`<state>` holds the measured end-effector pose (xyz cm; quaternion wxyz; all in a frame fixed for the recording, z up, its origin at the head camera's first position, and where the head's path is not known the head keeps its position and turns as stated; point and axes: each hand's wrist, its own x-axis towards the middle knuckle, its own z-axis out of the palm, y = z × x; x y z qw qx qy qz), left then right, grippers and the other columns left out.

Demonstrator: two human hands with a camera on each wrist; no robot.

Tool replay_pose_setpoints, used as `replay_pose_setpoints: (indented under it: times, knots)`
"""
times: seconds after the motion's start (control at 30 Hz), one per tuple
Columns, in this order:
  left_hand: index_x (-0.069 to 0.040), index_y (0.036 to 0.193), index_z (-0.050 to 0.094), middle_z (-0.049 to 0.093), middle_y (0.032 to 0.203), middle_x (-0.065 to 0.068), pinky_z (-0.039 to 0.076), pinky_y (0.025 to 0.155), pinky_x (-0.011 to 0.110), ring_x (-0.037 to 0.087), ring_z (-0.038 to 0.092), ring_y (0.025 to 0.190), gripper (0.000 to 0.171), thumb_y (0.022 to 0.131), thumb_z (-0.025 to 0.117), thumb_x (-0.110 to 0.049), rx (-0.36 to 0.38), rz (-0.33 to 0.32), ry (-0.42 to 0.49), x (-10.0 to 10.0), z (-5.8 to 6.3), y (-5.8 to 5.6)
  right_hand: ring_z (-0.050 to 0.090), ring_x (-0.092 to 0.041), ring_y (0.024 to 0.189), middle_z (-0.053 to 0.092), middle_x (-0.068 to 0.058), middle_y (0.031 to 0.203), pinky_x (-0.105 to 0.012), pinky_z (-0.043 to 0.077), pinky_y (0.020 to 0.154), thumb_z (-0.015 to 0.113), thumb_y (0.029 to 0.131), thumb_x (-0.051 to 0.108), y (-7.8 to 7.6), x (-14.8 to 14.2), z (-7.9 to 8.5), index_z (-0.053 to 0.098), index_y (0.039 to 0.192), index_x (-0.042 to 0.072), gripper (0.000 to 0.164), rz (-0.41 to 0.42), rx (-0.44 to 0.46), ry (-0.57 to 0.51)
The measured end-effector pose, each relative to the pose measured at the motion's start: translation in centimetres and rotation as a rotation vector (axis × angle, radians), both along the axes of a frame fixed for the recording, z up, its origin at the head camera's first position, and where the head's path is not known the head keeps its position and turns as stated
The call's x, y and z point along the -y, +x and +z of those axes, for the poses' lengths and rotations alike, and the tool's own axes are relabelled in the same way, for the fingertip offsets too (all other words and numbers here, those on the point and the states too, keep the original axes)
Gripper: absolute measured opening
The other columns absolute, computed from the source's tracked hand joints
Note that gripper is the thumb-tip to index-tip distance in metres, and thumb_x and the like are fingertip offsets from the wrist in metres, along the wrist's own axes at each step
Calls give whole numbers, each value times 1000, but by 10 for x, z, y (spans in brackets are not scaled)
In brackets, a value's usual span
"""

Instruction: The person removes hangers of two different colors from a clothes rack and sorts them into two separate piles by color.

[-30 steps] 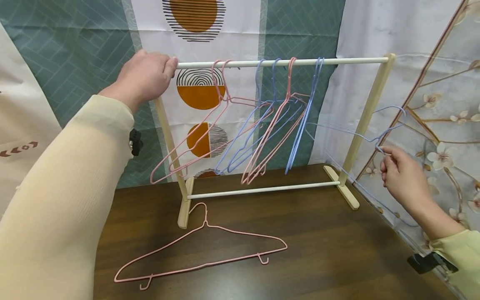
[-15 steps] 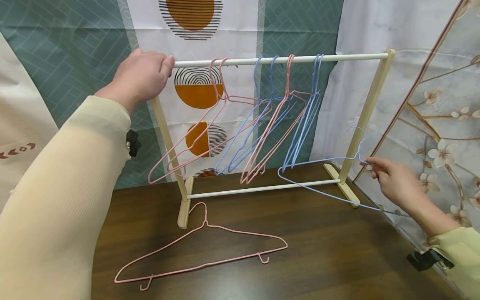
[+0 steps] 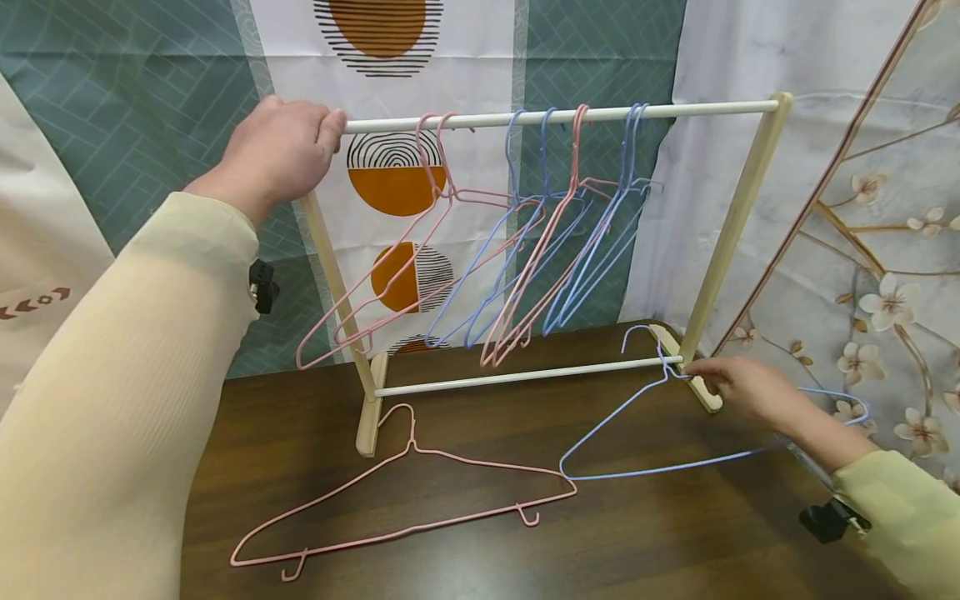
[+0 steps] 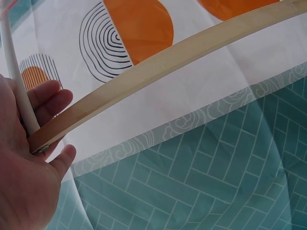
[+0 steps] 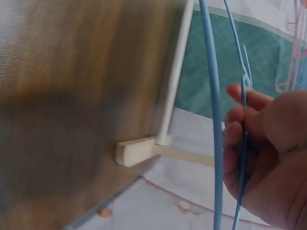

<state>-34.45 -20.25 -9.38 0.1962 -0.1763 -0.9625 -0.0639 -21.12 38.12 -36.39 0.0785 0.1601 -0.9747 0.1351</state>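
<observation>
In the head view, my left hand (image 3: 277,154) grips the top left corner of a clothes rack (image 3: 712,110) with a white rod and pale wooden posts. The left wrist view shows that hand's fingers around the joint of rod and post (image 4: 144,76). Low at the right, my right hand (image 3: 750,392) pinches a blue clothes hanger (image 3: 645,474) near its neck. The hanger slants over the table, its left corner by a pink hanger (image 3: 408,532) that lies there; whether they touch I cannot tell. In the right wrist view, blue wire (image 5: 213,96) runs past the fingers.
Pink hangers (image 3: 435,237) and blue hangers (image 3: 600,242) hang from the rod in small groups. The rack's feet (image 3: 367,417) stand on a dark wooden table (image 3: 637,542). Patterned curtains (image 3: 615,50) close off the back, and a floral cloth (image 3: 885,350) the right side.
My right hand has brought the blue hanger down and left, from beside the right post to low over the table. The blue hangers at the rod's right have swung apart. My left hand keeps its grip.
</observation>
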Motion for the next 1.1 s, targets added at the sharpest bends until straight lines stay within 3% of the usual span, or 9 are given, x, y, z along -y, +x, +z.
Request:
replay_pose_setpoints:
  times: [0.1,0.2,0.47,0.63,0.77,0.83,0.93,1.0,1.1]
  knots:
    - [2,128,62,61,106,23,40,94,59,48,43,123,64,120,17,-43,-2,-3,0,-1,1,-1,52,-4,74,60,13,83,-30,42,64,57,97,-14,-1,-1,-14,78,121,1,36,51,33,-28]
    - [2,130,62,62,108,24,40,96,60,49,43,125,65,120,16,-43,-3,-7,-2,-1,3,-2,52,-1,74,62,13,82,-29,42,65,55,92,-19,-1,-3,-25,77,119,0,40,77,79,-66]
    - [3,133,63,64,113,26,40,99,62,50,43,126,67,120,16,-43,-17,-11,-14,-2,4,-4,50,1,75,62,8,83,-26,41,67,57,100,-17,0,-10,-48,76,115,-2,29,98,239,-153]
    - [2,134,62,61,109,25,41,98,61,49,43,127,65,121,17,-43,-28,3,-12,-4,5,-2,57,-2,80,68,6,87,-30,49,71,64,101,-12,-1,-15,-59,79,111,1,22,72,208,-121]
    - [2,130,62,59,105,24,42,93,59,47,44,121,65,120,18,-44,-18,4,-21,-3,7,-1,71,-16,92,78,-1,99,-42,58,82,73,99,-5,-3,-15,-63,81,108,5,15,51,135,-47]
    - [2,119,61,56,98,23,42,89,58,46,47,113,65,120,16,-45,-11,12,-58,-1,9,0,75,-23,97,80,-4,103,-47,59,85,75,99,-4,-5,-14,-64,81,106,6,14,71,103,-31]
    - [0,112,57,56,95,23,43,90,60,48,49,109,62,120,15,-46,-5,11,-136,1,12,1,74,-21,95,79,-1,102,-45,59,84,77,100,1,-7,-9,-67,81,106,7,9,98,85,-38]
    - [2,119,58,61,105,28,43,100,63,52,50,117,62,120,16,-43,-19,-6,-190,2,12,0,69,-14,90,75,3,98,-41,57,80,80,99,6,-7,-6,-70,80,107,7,8,101,97,-50]
    - [4,141,56,64,128,32,38,115,66,55,45,130,58,121,20,-37,-53,-58,-195,-1,8,-2,61,-7,85,68,9,93,-37,53,74,84,97,12,-7,-1,-75,79,109,8,14,83,115,-50]
